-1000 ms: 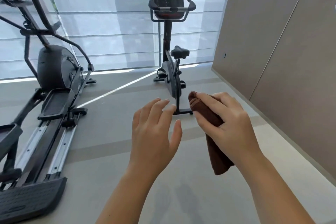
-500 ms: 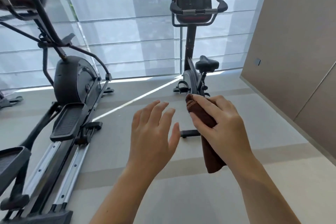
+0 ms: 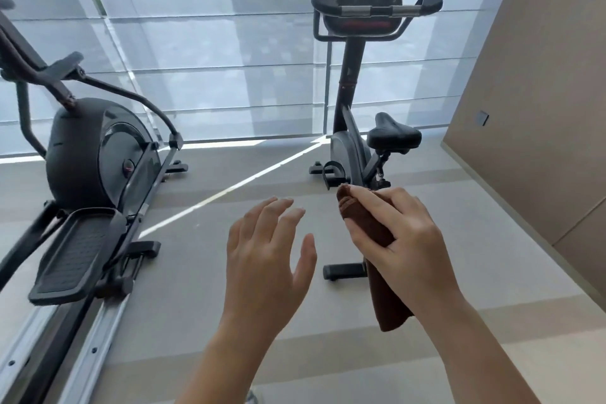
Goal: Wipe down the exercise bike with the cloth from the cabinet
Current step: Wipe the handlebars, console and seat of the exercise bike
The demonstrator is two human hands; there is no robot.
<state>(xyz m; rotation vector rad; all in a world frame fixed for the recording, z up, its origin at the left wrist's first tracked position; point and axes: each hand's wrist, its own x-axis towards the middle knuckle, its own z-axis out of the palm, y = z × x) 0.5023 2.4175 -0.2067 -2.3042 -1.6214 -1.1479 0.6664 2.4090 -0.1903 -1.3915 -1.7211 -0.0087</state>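
A dark exercise bike [image 3: 352, 82] stands ahead of me by the window, with its console and handlebars high up and its black saddle [image 3: 393, 136] lower right. My right hand [image 3: 403, 239] grips a folded brown cloth [image 3: 367, 223], whose lower end hangs down below my wrist. The cloth is held in front of the bike's lower frame, apart from it. My left hand [image 3: 269, 252] hovers beside it with fingers spread and relaxed, holding nothing.
A black elliptical trainer [image 3: 88, 174] with long rails and pedals fills the left side. A beige panelled wall [image 3: 541, 108] runs along the right. Grey floor [image 3: 229, 174] lies between the two machines, and blinds cover the window behind.
The bike and the elliptical have grown larger in view and shifted right as I came closer. Both hands keep the same pose, the cloth still in my right hand.
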